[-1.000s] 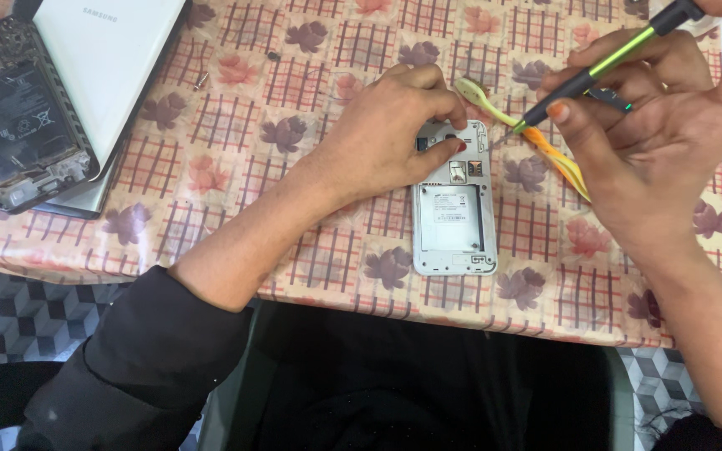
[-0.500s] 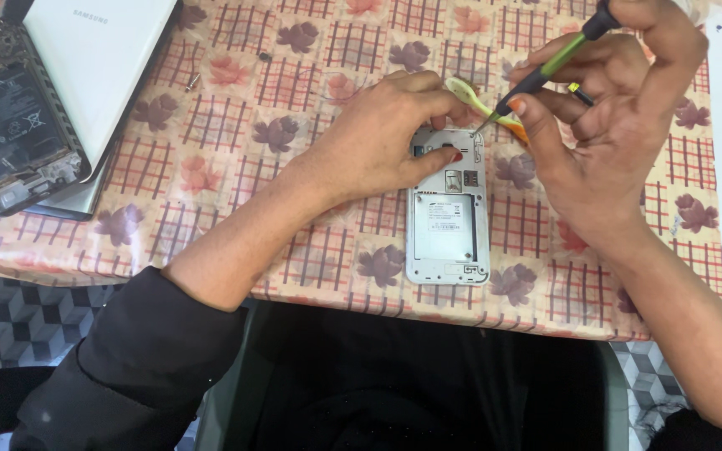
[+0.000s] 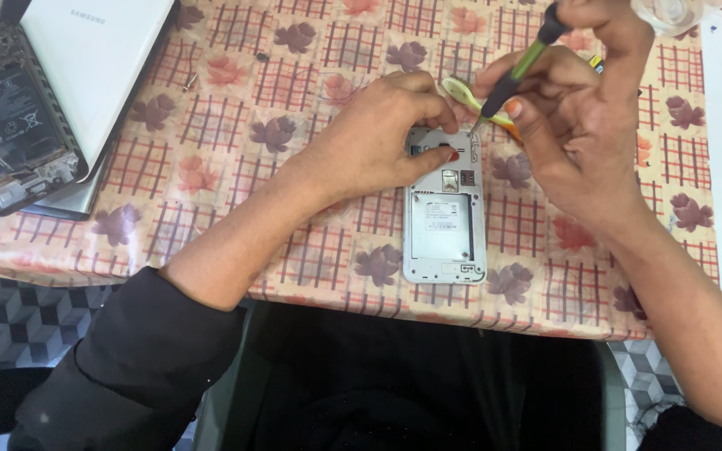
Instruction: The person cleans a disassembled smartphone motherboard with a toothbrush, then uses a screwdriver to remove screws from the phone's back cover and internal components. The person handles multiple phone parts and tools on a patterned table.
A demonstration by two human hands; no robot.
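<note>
Only 1 view: the head-worn camera looks steeply down from above the person's chest. It sits close over the table point(image 3: 211, 167), facing its near edge.

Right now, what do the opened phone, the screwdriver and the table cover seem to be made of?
Opened phone: likely plastic, a matte silvery-white frame with moulded edges, with small metal slots near the top. Screwdriver: a green and black handle, probably plastic or rubber, and a thin tip that looks like metal. Table cover: seemingly vinyl or oilcloth, since its flower-and-check print has a faint sheen and lies smooth.
</note>
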